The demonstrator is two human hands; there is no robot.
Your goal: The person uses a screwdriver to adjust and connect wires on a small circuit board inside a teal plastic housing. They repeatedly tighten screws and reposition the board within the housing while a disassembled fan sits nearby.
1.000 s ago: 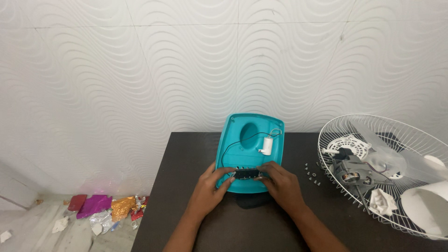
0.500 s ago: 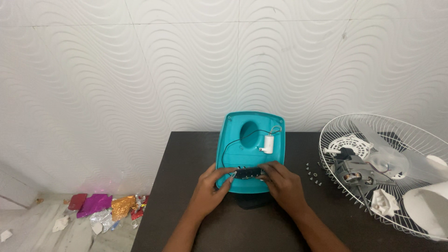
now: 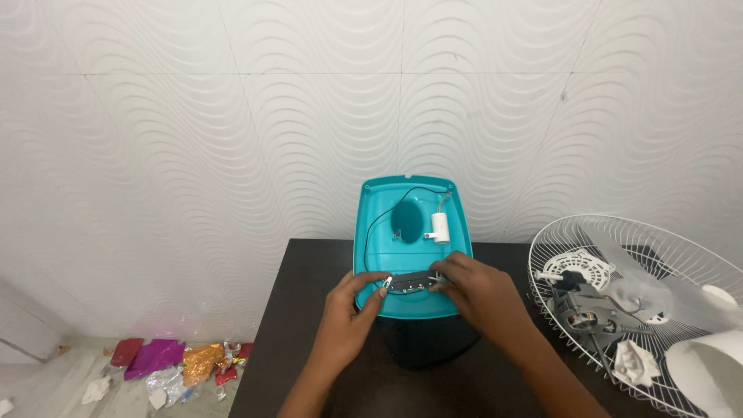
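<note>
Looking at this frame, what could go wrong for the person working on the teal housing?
The teal housing stands tilted against the wall; pressure from the left hand and right hand on the dark switch strip might make it slide. The thin black wire running to the white capacitor could snag or pull loose. The wire fan guard, loaded with loose parts, sits close to the right forearm and could be knocked.

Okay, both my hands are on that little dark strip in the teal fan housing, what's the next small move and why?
Probably seat the dark strip flat against the teal housing before letting go. Your left hand pinches its left end and your right hand covers its right end, so it looks held rather than fixed. A thin black wire runs up past the white cylinder; ease gently to avoid tugging it.
</note>
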